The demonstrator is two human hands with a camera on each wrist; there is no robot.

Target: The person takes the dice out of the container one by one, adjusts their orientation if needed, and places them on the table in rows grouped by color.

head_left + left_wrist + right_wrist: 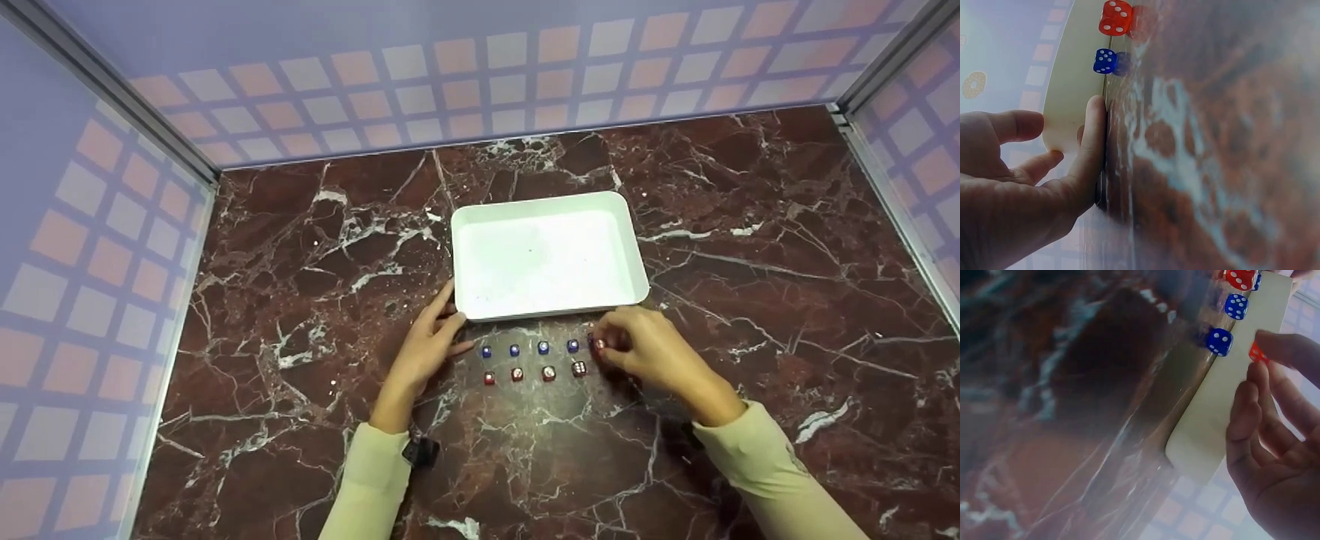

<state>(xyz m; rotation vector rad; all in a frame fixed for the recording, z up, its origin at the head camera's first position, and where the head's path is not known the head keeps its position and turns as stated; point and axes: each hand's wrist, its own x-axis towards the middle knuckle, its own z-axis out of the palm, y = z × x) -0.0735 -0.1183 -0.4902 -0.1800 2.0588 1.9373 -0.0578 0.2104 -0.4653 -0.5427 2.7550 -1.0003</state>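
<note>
Between thumb and fingertips, my right hand (646,346) pinches a red die (1256,352) off the table, near the right end of two rows of dice. The farther row holds several blue dice (544,347); its rightmost one is partly hidden by the hand. Nearer to me lie several red dice (548,373). My left hand (426,346) touches the left front corner of a white tray (551,310) with its thumb and fingers extended. In the left wrist view one finger lies low along the tabletop, pointing toward a blue die (1105,61).
The tray stands just behind the dice rows, with shallow raised walls. A dark red marbled tabletop (300,390) spreads all round. Panels with pink and white squares (457,82) border the table at the back, left and right.
</note>
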